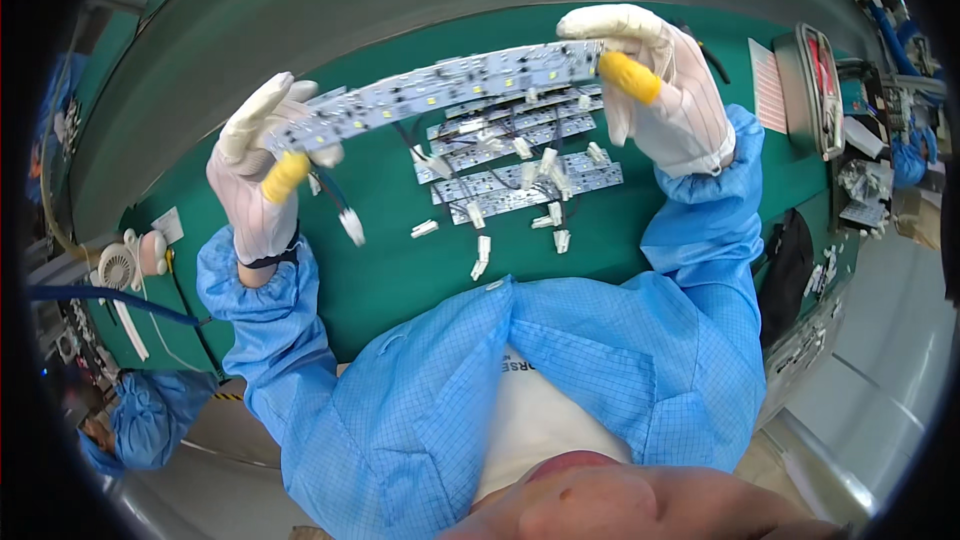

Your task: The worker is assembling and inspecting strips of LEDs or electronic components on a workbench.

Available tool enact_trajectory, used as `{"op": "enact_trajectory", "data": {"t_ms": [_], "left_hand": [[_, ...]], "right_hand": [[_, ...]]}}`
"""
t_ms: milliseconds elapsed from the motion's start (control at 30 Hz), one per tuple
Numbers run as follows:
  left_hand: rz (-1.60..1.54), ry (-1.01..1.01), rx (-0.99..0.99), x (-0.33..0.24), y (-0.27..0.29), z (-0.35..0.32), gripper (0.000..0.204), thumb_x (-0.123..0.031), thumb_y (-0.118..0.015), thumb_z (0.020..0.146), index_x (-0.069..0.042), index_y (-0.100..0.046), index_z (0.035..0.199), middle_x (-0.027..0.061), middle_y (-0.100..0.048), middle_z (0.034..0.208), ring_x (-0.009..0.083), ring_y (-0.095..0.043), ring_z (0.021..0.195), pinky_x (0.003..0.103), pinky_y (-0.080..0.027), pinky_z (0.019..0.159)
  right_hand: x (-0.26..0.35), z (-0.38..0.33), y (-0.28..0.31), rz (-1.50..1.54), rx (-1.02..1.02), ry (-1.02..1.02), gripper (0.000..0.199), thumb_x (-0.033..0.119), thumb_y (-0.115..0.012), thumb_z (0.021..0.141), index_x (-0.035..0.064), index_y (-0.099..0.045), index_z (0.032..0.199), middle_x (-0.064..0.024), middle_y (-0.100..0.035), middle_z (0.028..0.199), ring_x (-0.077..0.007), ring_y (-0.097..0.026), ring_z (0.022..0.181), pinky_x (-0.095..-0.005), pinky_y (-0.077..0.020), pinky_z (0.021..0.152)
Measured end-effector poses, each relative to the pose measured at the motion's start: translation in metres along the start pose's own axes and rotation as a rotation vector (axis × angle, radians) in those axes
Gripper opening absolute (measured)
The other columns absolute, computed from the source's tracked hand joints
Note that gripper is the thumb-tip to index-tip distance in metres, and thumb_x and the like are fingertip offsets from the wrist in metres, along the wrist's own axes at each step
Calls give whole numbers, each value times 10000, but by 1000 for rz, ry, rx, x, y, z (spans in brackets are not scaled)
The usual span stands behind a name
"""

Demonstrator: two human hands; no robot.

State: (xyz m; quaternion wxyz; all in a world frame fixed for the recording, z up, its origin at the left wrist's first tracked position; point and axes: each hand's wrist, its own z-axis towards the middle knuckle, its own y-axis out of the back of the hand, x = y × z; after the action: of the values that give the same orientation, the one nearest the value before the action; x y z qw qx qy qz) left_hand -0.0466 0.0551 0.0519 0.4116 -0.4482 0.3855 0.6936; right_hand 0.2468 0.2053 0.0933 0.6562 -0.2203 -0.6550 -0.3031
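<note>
We're holding one long LED strip board [440, 90] up above the green worktop [400, 270], one end in each hand. Left hand [262, 175] pinches the left end: white glove, yellow-capped thumb [284, 176] pressed on the near face, fingers closed over the far edge. Right hand [655, 80] does the same at the right end, yellow-capped thumb [630, 77] on the board, fingers curled over the top.

Board's long axis runs left to right across the view, right end sitting higher and further from us than the left. LED face is toward the camera. It looks slightly bowed, though that may just be the lens.

A dark wire with a white connector [352, 227] dangles near the left hand, hanging clear of the worktop.

Directly below the held board lies a stack of similar strip boards [525, 175] flat on the worktop, axes roughly parallel to ours, with loose white connectors [481, 262] scattered along the near side. Blue sleeves [700, 230] on both arms.
</note>
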Motion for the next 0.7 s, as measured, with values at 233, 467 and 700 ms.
{"op": "enact_trajectory", "data": {"t_ms": [233, 467, 700], "left_hand": [[34, -106, 223, 1, 13, 9, 413, -329, -644, 841, 33, -622, 1038, 140, -693, 792, 238, -623, 1015, 430, -379, 998], [129, -73, 63, 5, 3, 5, 285, -238, -587, 896, -1, -658, 1037, 157, -676, 1003, 150, -636, 913, 259, -495, 737], [449, -24, 28, 8, 4, 9, 221, -168, -585, 884, -20, -665, 1028, 112, -667, 1065, 129, -630, 793, 248, -489, 726]], "right_hand": [[-19, 9, 8, 51, 27, -93, 738, 594, -639, 758, -22, -547, 1153, -39, -624, 769, -117, -598, 659, -221, -474, 655], [-23, 2, 14, 264, 74, 27, 545, 455, -665, 807, -38, -564, 1017, -109, -652, 726, -100, -547, 412, -161, -422, 390], [-3, -5, -2, 228, 112, -40, 463, 371, -650, 840, -60, -573, 992, -100, -633, 686, -122, -560, 441, -199, -437, 435]]}}
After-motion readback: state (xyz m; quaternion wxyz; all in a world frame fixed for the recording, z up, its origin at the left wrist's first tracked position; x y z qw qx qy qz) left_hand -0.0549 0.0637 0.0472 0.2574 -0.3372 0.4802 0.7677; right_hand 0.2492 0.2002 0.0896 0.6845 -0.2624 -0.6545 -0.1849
